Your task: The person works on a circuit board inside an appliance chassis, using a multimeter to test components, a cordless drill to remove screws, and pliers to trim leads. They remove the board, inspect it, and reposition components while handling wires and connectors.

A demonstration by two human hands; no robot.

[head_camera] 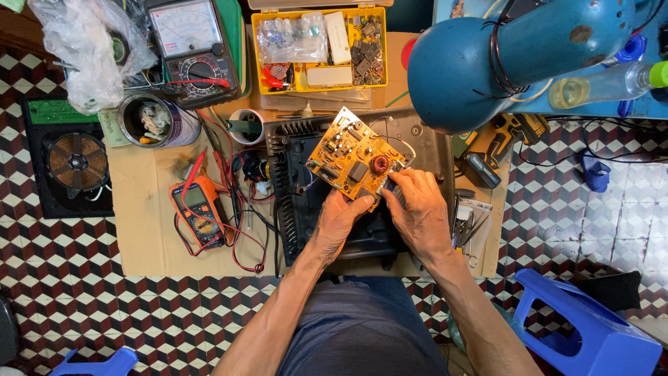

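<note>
An orange circuit board (351,157) with a copper coil and several dark parts is tilted above an open black appliance casing (296,209). My left hand (339,219) grips the board's near edge from below. My right hand (416,209) holds the board's right corner, its fingers curled over the edge near the coil. Both hands sit over the casing at the middle of the cardboard work mat (142,230).
An orange digital multimeter (198,212) with red and black leads lies left of the casing. Behind are an analog meter (191,49), a yellow parts box (320,49), a tin (149,120) and a blue lamp shade (480,59). An induction coil unit (69,163) lies far left, a blue stool (591,327) right.
</note>
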